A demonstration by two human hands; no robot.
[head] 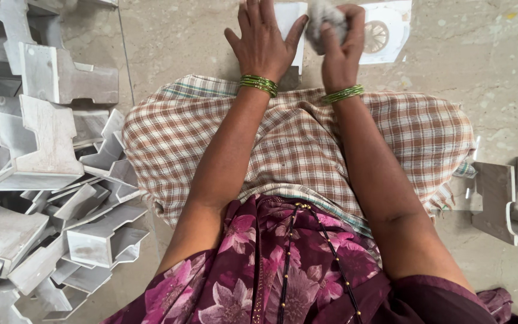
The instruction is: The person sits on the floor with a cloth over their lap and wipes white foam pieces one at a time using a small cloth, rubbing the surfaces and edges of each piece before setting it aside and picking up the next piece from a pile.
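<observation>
Here left hand [263,41] lies flat, spread on white piece [289,18]; right hand [338,45] grips grey rag [325,21].

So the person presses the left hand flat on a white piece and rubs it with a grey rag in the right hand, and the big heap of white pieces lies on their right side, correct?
Not quite. In the head view the heap of white pieces lies on the person's left side; only one or two pieces sit on the right. The rest holds: the left hand lies flat on the white piece, and the right hand grips the grey rag.

light: bright, soft, even daylight | shadows: faint, short on the floor [481,66] | glare: none | focus: sharp overall | edges: wide-angle stretch at the corners
</observation>
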